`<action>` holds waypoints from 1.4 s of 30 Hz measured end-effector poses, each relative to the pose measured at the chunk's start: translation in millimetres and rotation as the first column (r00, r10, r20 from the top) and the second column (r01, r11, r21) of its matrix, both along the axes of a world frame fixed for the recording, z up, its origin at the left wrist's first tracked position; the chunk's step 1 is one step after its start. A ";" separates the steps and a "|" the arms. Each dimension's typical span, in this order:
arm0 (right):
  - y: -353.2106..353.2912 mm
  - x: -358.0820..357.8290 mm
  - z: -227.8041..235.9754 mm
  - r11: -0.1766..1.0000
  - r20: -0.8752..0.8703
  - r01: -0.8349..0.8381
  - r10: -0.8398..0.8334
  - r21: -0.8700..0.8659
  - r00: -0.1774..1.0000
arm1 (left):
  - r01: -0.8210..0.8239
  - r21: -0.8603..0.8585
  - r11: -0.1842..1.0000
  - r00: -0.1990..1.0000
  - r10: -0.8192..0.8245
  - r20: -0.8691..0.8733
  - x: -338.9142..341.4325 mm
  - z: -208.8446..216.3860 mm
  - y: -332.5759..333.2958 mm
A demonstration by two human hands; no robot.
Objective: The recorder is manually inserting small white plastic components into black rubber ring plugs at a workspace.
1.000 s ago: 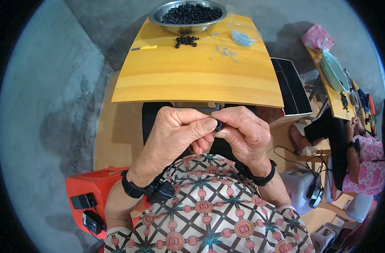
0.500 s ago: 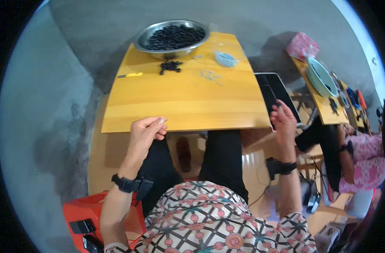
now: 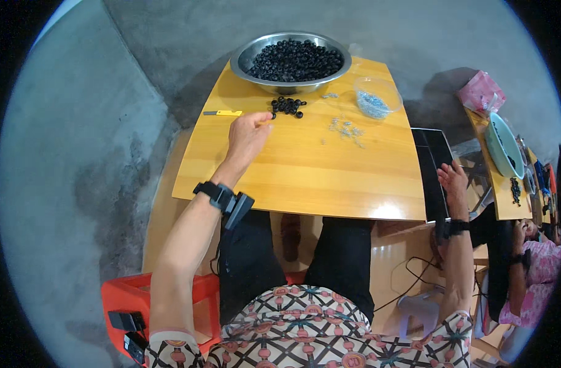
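My left hand (image 3: 247, 141) reaches over the yellow table, with its fingertips pinched on a small black round piece (image 3: 273, 115). Just beyond lies a loose pile of black round pieces (image 3: 288, 105), which look like beads or grommets. A yellow utility knife (image 3: 224, 113) is left of the fingertips. My right hand (image 3: 455, 185) is past the table's right edge, above a black, light-rimmed tray (image 3: 432, 161). Its fingers are loosely apart, and I see nothing in them.
At the back stands a steel basin (image 3: 347, 65) full of black pieces. Right of it, a clear tub (image 3: 393, 100) holds small silvery-blue parts. Similar small metal parts (image 3: 348, 130) lie scattered on the table (image 3: 293, 178). Far right, another person (image 3: 532, 270) sits near a pale-green basin (image 3: 500, 138).
My left hand has moved forward from the table's near edge to the black pile. My right hand stays beside the table's right side, its fingers now looser. The whole view has shifted slightly.
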State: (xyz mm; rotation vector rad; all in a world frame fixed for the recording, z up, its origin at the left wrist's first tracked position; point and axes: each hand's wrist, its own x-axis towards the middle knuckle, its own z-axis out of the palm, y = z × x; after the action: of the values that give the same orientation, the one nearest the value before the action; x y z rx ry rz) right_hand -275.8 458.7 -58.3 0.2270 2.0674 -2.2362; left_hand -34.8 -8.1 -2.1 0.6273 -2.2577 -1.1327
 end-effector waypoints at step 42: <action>-133.8 142.9 30.9 0.801 -0.416 -0.305 0.545 0.515 0.728 | 0.315 -0.633 0.707 0.948 -0.205 0.243 -31.3 -28.1 38.0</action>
State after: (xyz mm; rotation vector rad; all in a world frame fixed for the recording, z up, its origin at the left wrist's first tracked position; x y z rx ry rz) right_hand -132.9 324.9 -27.4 -0.9112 2.4960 -1.6633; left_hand -66.1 29.9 -30.2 0.0936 -2.7130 -0.3021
